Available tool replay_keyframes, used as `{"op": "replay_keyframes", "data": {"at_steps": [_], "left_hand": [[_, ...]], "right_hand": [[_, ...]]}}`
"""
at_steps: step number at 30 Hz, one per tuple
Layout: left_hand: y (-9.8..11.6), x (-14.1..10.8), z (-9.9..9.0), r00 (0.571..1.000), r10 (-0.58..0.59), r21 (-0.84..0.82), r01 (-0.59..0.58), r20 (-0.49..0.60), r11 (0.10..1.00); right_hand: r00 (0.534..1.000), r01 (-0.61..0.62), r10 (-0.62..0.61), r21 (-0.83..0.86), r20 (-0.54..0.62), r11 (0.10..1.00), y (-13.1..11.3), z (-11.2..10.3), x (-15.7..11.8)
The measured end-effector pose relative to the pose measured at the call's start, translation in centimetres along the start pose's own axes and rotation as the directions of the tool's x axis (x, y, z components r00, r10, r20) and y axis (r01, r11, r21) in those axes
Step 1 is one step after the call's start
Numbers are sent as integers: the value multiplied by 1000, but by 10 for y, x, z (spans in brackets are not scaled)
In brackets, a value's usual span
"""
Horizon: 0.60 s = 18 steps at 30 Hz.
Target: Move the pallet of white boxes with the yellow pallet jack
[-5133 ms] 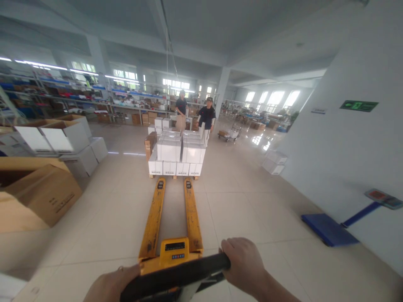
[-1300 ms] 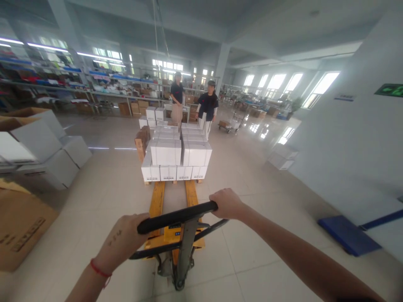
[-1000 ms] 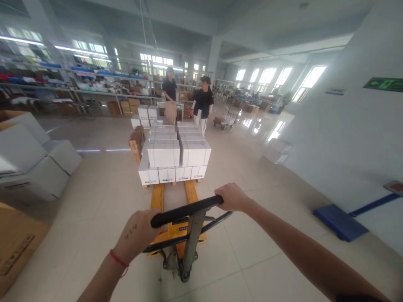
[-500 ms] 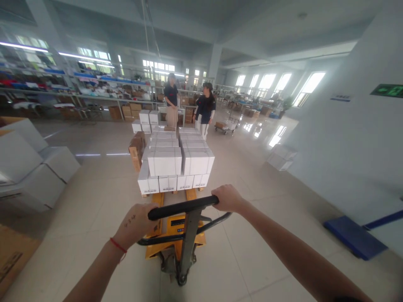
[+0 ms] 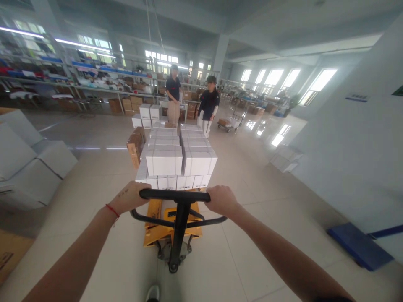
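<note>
Both hands (image 5: 176,199) grip the black handlebar (image 5: 176,195), arms outstretched.

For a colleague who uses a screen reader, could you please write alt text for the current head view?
Two bare hands, left and right, grip the black handle of a yellow pallet jack. Ahead, white boxes stand stacked, with two people in dark tops behind them.
</note>
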<state>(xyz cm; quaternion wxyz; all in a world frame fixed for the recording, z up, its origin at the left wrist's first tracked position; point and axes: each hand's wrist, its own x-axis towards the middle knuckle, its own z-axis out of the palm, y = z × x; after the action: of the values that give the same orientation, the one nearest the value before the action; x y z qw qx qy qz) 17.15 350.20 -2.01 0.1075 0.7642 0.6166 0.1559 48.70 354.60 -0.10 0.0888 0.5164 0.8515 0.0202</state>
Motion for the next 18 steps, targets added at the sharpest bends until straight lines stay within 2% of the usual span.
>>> {"op": "replay_keyframes", "data": {"at_steps": [9, 18], "left_hand": [[-36, 67, -4, 999, 51, -57, -51, -1, 997], [-42, 110, -13, 997, -75, -13, 75, 20, 997]], "right_hand": [[996, 19, -20, -8, -90, 1000, 22, -5, 81], [993, 71, -76, -57, -86, 996, 48, -14, 160]]}}
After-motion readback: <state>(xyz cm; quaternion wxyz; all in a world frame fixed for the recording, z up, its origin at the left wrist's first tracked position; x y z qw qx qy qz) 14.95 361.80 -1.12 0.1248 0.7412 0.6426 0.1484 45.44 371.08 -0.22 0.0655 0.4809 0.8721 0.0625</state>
